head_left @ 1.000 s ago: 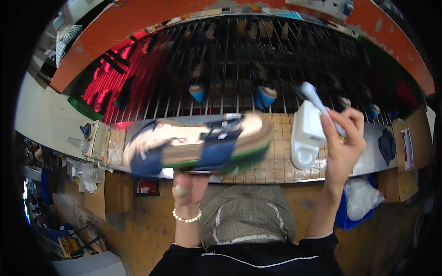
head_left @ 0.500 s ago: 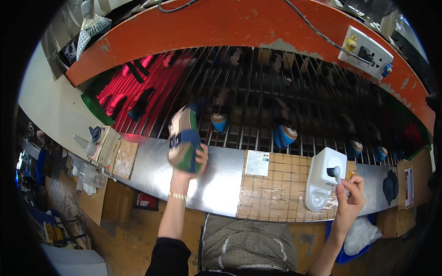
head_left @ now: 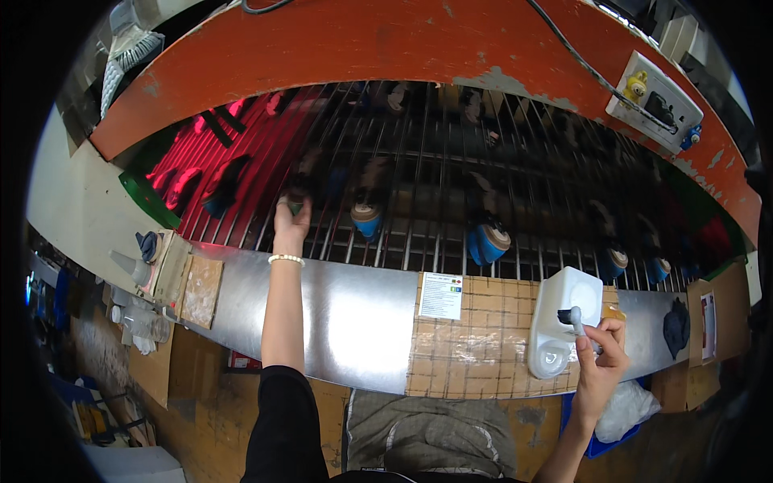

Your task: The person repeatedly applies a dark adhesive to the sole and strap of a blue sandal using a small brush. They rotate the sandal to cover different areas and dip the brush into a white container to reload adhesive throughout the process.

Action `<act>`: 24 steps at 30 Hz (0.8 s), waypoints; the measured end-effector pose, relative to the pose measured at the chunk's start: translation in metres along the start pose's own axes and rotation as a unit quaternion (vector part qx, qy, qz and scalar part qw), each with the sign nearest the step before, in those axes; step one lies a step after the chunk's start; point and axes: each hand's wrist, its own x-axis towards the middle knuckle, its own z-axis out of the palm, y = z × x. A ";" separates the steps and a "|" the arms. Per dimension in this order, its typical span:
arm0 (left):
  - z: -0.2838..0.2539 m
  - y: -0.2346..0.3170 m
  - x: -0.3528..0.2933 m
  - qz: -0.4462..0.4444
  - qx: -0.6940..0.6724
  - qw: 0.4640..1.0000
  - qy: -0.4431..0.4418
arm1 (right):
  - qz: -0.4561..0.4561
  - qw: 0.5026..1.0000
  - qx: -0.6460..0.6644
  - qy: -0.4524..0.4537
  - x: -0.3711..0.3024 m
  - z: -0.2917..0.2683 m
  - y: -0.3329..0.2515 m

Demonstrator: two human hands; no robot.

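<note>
Shoe (head_left: 298, 197) at metal rack (head_left: 423, 225)
Left hand (head_left: 293, 219) curls round its end (uneven release could tip it); right hand (head_left: 602, 360) pinches brush (head_left: 576, 317).

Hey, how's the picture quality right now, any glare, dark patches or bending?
Head view: white glare on the metal ledge; red light over the left part of the bars; deep shadow farther right, and the shoe in the left hand is hard to make out; the orange panel curves with the fisheye lens; the picture's corners are black.
</note>
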 end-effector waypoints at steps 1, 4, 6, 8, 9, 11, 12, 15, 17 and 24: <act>0.015 -0.024 -0.011 0.017 0.082 0.996 -0.003 | 0.007 1.000 -0.006 0.001 -0.001 0.000 0.001; 0.063 -0.091 -0.072 0.079 0.462 0.877 -0.109 | 0.006 1.000 -0.023 0.004 -0.003 -0.004 0.001; 0.047 -0.088 -0.039 0.251 0.691 0.665 -0.131 | 0.000 1.000 0.001 -0.007 -0.005 -0.003 -0.004; 0.068 -0.112 -0.065 0.186 0.811 0.545 -0.101 | 0.002 1.000 -0.027 0.011 -0.008 -0.017 -0.002; 0.070 -0.109 -0.066 0.182 0.821 0.532 -0.100 | 0.002 0.999 -0.035 0.018 -0.011 -0.025 -0.001; 0.055 -0.085 -0.052 0.191 0.809 0.554 -0.038 | 0.012 0.999 -0.027 0.026 -0.015 -0.039 0.001; 0.043 -0.068 -0.037 0.213 0.725 0.655 -0.027 | 0.023 0.999 -0.015 0.031 -0.016 -0.045 0.004; 0.070 -0.062 -0.107 0.114 0.560 0.789 -0.227 | 0.032 0.996 -0.059 0.051 -0.024 -0.077 0.023; 0.075 -0.047 -0.160 0.063 0.490 0.836 -0.240 | 0.047 0.996 -0.054 0.047 -0.031 -0.089 0.033; 0.037 -0.050 -0.289 -0.018 -0.026 0.949 -0.313 | -0.041 0.932 -0.359 -0.041 -0.039 -0.095 0.040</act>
